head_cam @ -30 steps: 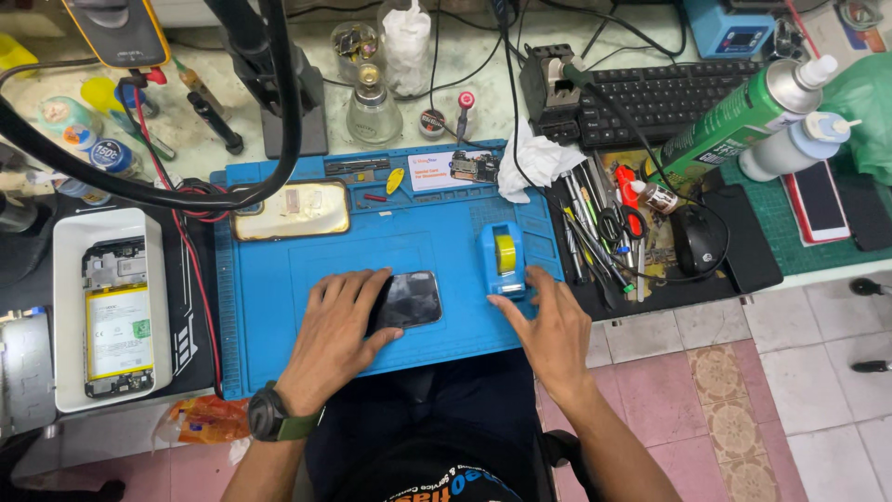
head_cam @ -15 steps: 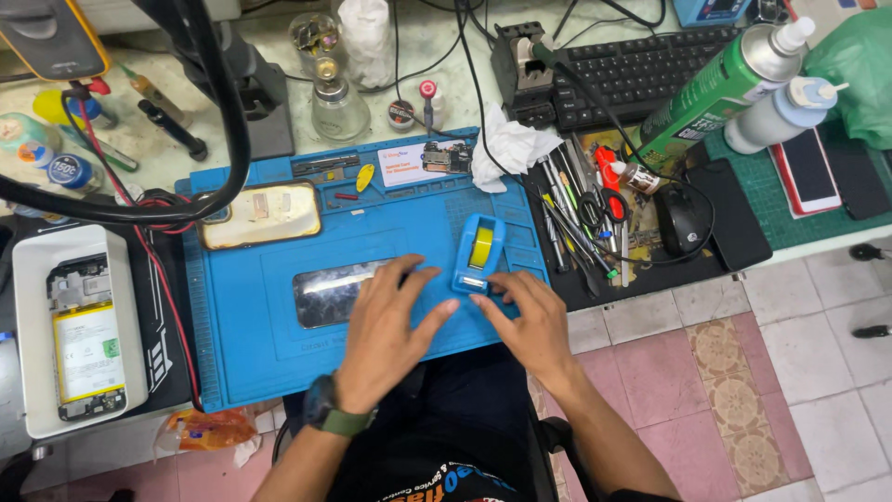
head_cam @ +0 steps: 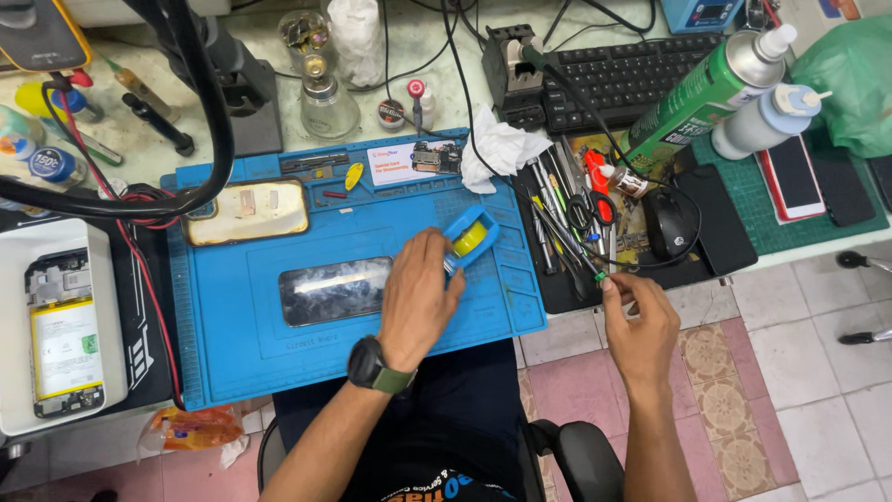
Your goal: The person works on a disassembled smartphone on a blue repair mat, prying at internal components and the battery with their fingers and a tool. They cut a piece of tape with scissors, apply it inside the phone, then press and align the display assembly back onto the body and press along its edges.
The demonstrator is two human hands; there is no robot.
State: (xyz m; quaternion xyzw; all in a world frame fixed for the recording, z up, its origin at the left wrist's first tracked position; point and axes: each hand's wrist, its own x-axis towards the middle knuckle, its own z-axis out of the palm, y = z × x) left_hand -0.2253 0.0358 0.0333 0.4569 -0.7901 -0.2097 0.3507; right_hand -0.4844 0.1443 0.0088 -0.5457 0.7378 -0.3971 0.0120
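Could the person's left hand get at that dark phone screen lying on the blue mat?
Probably yes. The left hand holds a blue tape dispenser just right of the phone screen, and nothing lies between them on the blue mat; it would likely have to put the dispenser down first.

A cluttered pale workbench [head_cam: 232, 163] is filling the upper frame. Pink and white patterned floor tiles [head_cam: 790, 390] are showing at lower right, and a black chair [head_cam: 581, 460] is sitting at the bottom centre.

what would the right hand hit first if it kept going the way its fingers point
The right hand points up and left, toward the tool tray. Its fingertips already pinch a thin green-tipped tool; going on, it would probably meet the tweezers in that tray first, though depth is unclear.
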